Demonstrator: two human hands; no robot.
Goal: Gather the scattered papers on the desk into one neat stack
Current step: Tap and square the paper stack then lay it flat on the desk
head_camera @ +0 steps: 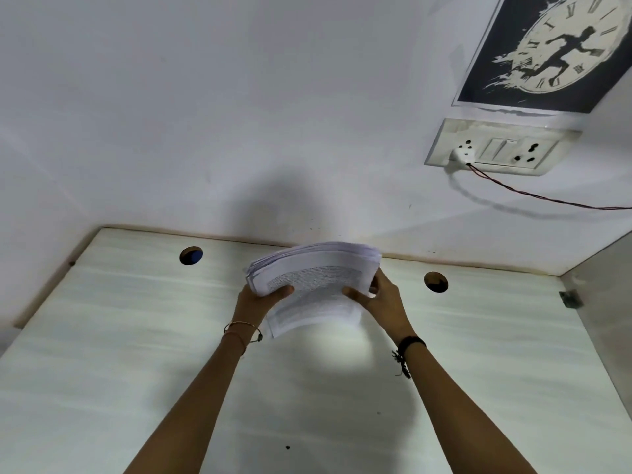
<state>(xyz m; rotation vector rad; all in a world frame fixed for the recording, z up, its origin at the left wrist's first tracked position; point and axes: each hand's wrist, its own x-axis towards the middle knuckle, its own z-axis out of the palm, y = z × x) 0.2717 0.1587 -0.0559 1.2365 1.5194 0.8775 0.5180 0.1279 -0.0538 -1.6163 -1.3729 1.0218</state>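
Head view: left hand and right hand each grip a side of the papers, whole pile lifted above the desk near the wall, probably to square edges.

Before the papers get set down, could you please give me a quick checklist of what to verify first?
1. Both hands on the paper stack: ok, left hand and right hand grip opposite sides.
2. Loose sheets left on the desk: ok, none in view.
3. Edges squared: not ok, sheets fan out at the far end and the stack bows.
4. Landing spot under the stack: ok, bare desk.
5. Cable holes clear of the landing spot: ok, both off to the sides.
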